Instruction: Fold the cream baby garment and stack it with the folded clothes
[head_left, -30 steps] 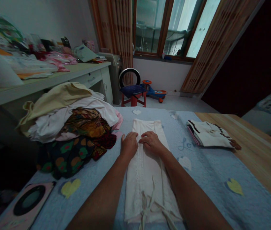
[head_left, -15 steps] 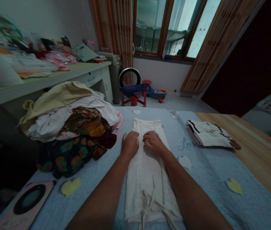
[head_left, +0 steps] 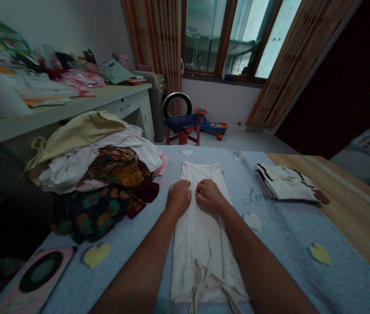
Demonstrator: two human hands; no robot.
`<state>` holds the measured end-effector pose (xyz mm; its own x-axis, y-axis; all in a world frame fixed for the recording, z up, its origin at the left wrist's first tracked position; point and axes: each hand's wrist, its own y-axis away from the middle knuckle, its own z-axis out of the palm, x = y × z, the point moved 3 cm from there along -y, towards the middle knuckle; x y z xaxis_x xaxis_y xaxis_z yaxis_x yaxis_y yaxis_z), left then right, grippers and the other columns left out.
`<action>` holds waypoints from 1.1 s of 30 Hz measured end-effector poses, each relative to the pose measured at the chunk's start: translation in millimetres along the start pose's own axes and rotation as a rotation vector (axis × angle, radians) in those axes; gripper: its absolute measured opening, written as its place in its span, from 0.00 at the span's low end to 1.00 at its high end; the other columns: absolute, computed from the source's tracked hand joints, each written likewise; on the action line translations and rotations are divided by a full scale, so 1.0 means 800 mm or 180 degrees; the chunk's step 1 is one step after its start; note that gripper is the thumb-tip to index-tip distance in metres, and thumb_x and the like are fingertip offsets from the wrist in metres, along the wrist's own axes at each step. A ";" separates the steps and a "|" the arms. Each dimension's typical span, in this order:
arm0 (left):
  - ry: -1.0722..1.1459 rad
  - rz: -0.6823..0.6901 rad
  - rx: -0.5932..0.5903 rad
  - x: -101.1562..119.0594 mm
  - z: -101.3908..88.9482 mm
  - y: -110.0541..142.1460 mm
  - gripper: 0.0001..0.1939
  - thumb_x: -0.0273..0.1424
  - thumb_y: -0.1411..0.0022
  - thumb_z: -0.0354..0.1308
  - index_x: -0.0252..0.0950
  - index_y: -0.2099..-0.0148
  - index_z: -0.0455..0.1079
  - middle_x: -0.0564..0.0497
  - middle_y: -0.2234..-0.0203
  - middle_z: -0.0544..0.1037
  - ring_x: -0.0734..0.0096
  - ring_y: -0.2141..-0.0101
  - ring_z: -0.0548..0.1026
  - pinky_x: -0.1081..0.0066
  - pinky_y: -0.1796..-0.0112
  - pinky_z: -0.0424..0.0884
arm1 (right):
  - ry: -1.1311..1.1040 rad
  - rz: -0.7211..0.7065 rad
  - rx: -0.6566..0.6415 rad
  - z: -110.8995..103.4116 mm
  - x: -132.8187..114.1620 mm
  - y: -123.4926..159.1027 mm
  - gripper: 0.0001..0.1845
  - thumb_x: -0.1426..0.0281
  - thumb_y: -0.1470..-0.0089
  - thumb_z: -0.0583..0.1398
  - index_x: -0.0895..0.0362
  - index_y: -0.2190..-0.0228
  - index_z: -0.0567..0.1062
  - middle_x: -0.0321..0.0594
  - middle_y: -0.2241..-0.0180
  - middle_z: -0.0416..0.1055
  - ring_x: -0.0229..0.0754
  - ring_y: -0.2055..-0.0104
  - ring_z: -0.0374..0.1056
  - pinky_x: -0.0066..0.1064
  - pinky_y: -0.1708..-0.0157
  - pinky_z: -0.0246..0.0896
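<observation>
White garment point(head_left: 202, 229), lying flat — beneath both hands point(head_left: 178, 198) point(head_left: 212, 196)

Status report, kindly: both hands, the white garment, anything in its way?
Left hand and right hand on white garment, grip unclear. Garment flat, ties at near end. Clothes pile left, folded stack right, neither blocking.

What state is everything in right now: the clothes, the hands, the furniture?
White garment: folded into a long strip, lying flat.
Ties: trailing at its near end.
Left hand: on the garment, fingers curled.
Right hand: likewise; grip unclear.
Clothes pile: heaped, unfolded.
Stack: neatly folded.
Blue cloth: spread out.
Drawer: shut.
Curtains: drawn apart.
</observation>
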<state>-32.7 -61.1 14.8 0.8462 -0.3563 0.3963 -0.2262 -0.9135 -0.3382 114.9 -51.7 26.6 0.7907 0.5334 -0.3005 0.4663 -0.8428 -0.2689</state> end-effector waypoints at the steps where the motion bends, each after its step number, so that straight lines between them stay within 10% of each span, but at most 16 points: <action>1: -0.0027 -0.0008 0.0003 0.000 0.000 0.000 0.14 0.25 0.38 0.53 0.37 0.49 0.66 0.46 0.52 0.74 0.63 0.48 0.69 0.62 0.46 0.61 | 0.0000 0.0013 0.0003 0.000 0.000 0.000 0.07 0.72 0.49 0.59 0.58 0.68 0.77 0.43 0.64 0.72 0.45 0.58 0.64 0.35 0.54 0.55; 33: -0.0068 -0.0281 0.0111 -0.008 0.000 0.001 0.18 0.22 0.36 0.47 0.35 0.46 0.67 0.44 0.46 0.73 0.62 0.42 0.66 0.58 0.41 0.58 | -0.0460 0.0003 0.0192 0.002 0.000 0.002 0.07 0.72 0.45 0.61 0.57 0.64 0.79 0.44 0.59 0.71 0.44 0.53 0.64 0.37 0.49 0.56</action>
<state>-38.1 -59.7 11.8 0.8722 -0.2701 0.4077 -0.1337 -0.9336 -0.3325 115.2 -53.2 25.0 0.7238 0.5410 -0.4283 0.4373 -0.8398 -0.3218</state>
